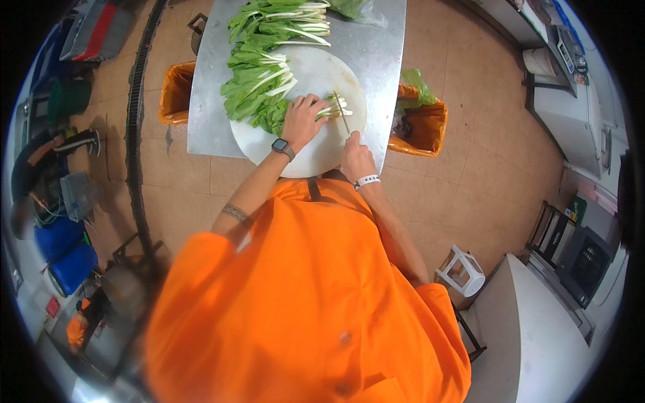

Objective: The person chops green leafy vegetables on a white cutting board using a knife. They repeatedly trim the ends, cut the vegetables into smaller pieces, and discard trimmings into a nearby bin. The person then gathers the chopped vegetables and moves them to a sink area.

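On a round white cutting board [302,151], my left hand [304,121] presses down on a bunch of leafy greens [274,117], its fingers around the stalks. The white stalk ends [338,107] stick out to the right of my fingers. My right hand [359,157] grips a knife [341,113] whose blade lies across those ends; whether it has cut through I cannot tell. More greens with pale stalks [272,75] rest at the board's left edge. Beyond the board, another pile of the greens [287,22] is spread on the metal table [214,121].
Bins with orange liners stand at the table's left [176,95] and right [426,128]. A plastic bag of greens [355,9] lies at the far end. A white stool [462,272] is on the tiled floor, right. Two other people [30,156] are at far left.
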The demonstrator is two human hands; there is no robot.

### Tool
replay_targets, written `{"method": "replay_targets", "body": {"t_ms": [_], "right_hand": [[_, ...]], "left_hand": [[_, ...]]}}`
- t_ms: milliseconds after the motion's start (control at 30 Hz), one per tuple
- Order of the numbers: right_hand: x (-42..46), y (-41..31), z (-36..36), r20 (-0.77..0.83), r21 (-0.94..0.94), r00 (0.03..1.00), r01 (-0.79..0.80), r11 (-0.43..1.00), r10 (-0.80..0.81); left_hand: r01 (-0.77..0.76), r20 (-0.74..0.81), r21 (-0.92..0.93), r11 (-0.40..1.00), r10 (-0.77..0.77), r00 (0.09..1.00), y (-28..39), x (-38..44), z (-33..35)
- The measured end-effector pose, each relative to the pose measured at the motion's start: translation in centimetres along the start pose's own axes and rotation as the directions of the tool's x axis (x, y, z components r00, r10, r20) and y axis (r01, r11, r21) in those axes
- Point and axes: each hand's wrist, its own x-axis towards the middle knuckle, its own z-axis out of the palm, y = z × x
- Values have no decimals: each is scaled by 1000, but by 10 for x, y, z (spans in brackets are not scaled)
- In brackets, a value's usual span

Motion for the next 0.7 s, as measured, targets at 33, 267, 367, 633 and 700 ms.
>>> {"method": "replay_targets", "body": {"t_ms": [33,267,367,633,700], "right_hand": [[3,3,3,7,-6,1000,6,1000,-6],[32,2,9,40,-24,997,-62,998,63],[35,4,15,22,-44,995,-93,995,94],[24,10,20,42,-54,996,-73,996,75],[16,9,10,69,-40,996,-60,997,63]], "left_hand": [[1,-1,-2,1000,-1,1000,0,1,0],[-3,35,-25,1000,3,999,-3,4,2],[-21,2,-29,999,21,1000,-5,3,6],[16,-33,-25,1000,-16,999,-3,6,12],[29,-9,-5,1000,-30,1000,-4,5,13]]}}
